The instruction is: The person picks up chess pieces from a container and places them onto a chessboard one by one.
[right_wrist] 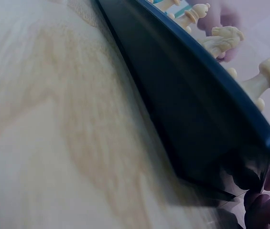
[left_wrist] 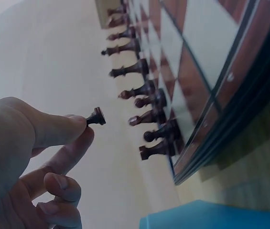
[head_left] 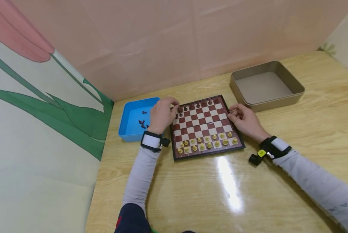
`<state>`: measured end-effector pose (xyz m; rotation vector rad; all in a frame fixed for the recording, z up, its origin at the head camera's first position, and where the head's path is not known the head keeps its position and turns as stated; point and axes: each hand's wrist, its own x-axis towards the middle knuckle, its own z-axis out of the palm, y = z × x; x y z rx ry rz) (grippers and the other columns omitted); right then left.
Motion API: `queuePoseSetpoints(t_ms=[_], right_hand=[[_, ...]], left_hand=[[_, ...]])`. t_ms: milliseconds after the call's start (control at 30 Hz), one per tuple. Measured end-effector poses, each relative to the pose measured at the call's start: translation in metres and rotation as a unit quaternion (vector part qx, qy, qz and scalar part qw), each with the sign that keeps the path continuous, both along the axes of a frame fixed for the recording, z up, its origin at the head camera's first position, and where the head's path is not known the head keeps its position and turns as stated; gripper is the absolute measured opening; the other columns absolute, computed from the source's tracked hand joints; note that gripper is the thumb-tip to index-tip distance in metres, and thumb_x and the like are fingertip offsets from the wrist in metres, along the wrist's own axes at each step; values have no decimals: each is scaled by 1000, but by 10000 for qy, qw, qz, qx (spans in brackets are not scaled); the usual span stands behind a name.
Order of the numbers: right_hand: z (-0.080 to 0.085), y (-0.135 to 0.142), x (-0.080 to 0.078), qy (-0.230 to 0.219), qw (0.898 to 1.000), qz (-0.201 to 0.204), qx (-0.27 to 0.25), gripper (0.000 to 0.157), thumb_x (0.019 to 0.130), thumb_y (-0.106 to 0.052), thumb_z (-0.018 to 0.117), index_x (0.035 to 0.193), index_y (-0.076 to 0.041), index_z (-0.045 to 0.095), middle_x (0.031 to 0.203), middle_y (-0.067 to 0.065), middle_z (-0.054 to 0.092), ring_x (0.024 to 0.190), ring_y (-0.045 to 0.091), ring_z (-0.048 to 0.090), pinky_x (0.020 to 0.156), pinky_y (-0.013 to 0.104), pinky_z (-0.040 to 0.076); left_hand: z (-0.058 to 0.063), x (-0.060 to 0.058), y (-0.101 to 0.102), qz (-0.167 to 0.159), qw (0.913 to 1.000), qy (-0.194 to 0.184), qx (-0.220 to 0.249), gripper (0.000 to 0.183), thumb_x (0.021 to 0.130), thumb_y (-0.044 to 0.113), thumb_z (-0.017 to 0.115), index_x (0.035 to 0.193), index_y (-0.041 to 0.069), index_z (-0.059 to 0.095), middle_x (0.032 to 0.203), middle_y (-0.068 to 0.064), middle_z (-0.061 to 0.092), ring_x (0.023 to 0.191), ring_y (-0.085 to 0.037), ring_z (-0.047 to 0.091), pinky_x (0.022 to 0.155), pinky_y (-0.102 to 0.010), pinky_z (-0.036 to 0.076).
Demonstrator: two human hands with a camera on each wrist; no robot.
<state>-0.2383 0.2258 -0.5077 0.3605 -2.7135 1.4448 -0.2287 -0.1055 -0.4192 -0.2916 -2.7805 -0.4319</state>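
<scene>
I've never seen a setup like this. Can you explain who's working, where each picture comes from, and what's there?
There is no machine: a person works with bare hands. The wide picture comes from a camera on the head, looking forward and down; the other two come from cameras worn on the wrists.

On the wooden table lies a chessboard, with light pieces along the near side and dark pieces along the far side. A blue tray to its left holds more dark pieces; a brown tray sits beyond its right side.

The left hand pinches a small dark piece, clearest in the left wrist picture. The right hand touches the board's right edge.
</scene>
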Motion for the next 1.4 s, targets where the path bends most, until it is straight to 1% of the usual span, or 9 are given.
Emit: queuePoseSetpoints(t_ms=[200, 300, 467, 600, 833, 1100, 1167, 1267, 1400], right_hand=[[-2, 3, -1, 18, 10000, -19, -51, 32, 107, -22, 64, 131, -2, 62, 101, 19, 73, 74, 14, 59, 63, 25, 42], [-2, 5, -1, 41, 10000, -22, -46, 32, 107, -22, 64, 131, -2, 62, 101, 18, 73, 73, 13, 59, 63, 25, 42], [-3, 8, 0, 128, 9999, 11, -20, 33, 108, -23, 63, 131, 0, 62, 100, 19, 73, 73, 12, 58, 64, 24, 41], [-4, 8, 1, 146, 9999, 23, 7, 33, 108, -24, 63, 130, 1, 62, 99, 18, 73, 74, 13, 58, 65, 24, 41], [-3, 8, 0, 250, 9997, 9, -9, 31, 107, -21, 64, 128, 1, 63, 97, 18, 73, 72, 12, 58, 63, 23, 42], [-5, 9, -5, 258, 9997, 39, -13, 33, 108, -23, 63, 130, 0, 62, 98, 18, 73, 73, 11, 57, 62, 23, 41], [-5, 9, -5, 261, 9997, 33, -8, 32, 108, -23, 63, 130, 0, 63, 98, 18, 73, 73, 11, 57, 62, 23, 41], [-5, 9, -5, 264, 9996, 37, 2, 32, 107, -23, 64, 130, -1, 63, 99, 18, 73, 73, 11, 57, 62, 23, 41], [-7, 7, -4, 228, 9997, 57, -17, 33, 108, -24, 64, 131, -1, 63, 100, 18, 74, 73, 10, 58, 62, 23, 42]], left_hand=[[-7, -2, 9, -149, 9998, -60, -139, 17, 108, 26, 66, 116, 21, 80, 113, 1, 79, 71, -13, 64, 53, -29, 46], [-11, -3, 14, -211, 9994, -120, -248, 17, 108, 26, 66, 117, 21, 80, 114, 1, 79, 77, -12, 67, 55, -29, 49], [-15, -5, 21, -302, 9989, -289, -232, 18, 108, 25, 67, 118, 21, 80, 113, 0, 80, 72, -12, 66, 54, -28, 50], [-17, -5, 21, -359, 9985, -359, -199, 18, 108, 24, 67, 117, 20, 81, 111, 0, 80, 74, -12, 67, 57, -28, 51], [-17, -7, 19, -367, 9985, -394, -128, 17, 108, 23, 67, 117, 21, 82, 109, -1, 81, 65, -12, 63, 51, -27, 47], [-14, -10, 19, -357, 9981, -488, -120, 17, 108, 23, 66, 116, 20, 81, 105, -1, 80, 62, -14, 61, 50, -28, 44], [-14, -11, 19, -363, 9976, -570, -162, 18, 108, 23, 66, 117, 20, 81, 106, -1, 80, 64, -14, 62, 51, -28, 46], [-13, -11, 19, -448, 9960, -714, -280, 18, 107, 22, 67, 117, 19, 81, 110, -1, 80, 73, -14, 67, 57, -29, 51], [-12, -11, 20, -600, 9919, -983, -544, 21, 108, 18, 65, 121, 18, 81, 120, -2, 79, 85, -15, 69, 63, -30, 54]])
